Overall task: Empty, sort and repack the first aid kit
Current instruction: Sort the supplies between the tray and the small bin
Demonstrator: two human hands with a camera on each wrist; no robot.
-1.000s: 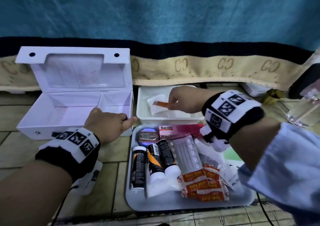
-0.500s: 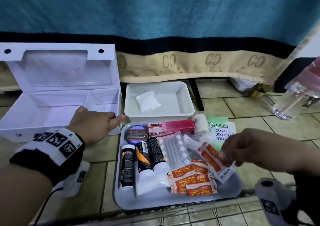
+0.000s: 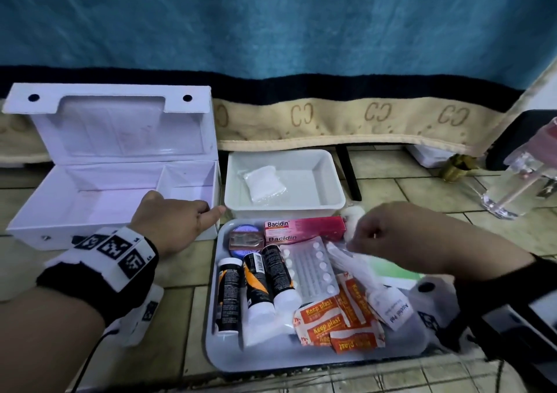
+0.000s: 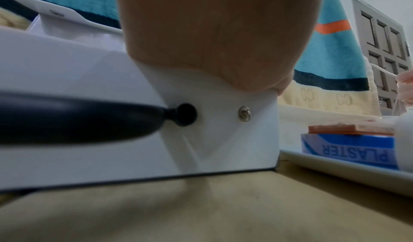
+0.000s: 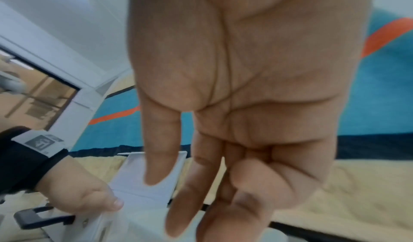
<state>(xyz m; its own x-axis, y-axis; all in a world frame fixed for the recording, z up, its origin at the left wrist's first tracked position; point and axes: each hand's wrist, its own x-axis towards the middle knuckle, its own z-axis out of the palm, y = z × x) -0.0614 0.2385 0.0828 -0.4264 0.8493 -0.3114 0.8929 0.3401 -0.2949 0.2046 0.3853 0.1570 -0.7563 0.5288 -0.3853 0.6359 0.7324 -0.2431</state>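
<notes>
The white first aid box (image 3: 90, 205) stands open and empty at the left, lid up. My left hand (image 3: 174, 224) grips its front wall near the right corner, thumb pointing right; the left wrist view shows the palm over that wall (image 4: 111, 148). A grey tray (image 3: 271, 359) holds a Bacidin box (image 3: 304, 228), tubes (image 3: 256, 290), a blister pack (image 3: 310, 266), plaster strips (image 3: 331, 320) and an alcohol pad (image 3: 394, 308). My right hand (image 3: 358, 242) hovers over the tray's right side, fingers loose and holding nothing (image 5: 201, 201). Behind the tray, a white tub (image 3: 337, 187) holds a gauze packet (image 3: 263, 186).
A clear bottle (image 3: 521, 181) stands on the tiled floor at the far right. A blue and beige blanket (image 3: 331, 115) hangs along the back, with a black leg (image 3: 349, 175) under it. A green leaflet (image 3: 391, 272) lies under my right hand.
My right hand carried an orange plaster strip from the white tub back over the tray, let it go, and now hovers empty near the Bacidin box. The left hand stayed on the box.
</notes>
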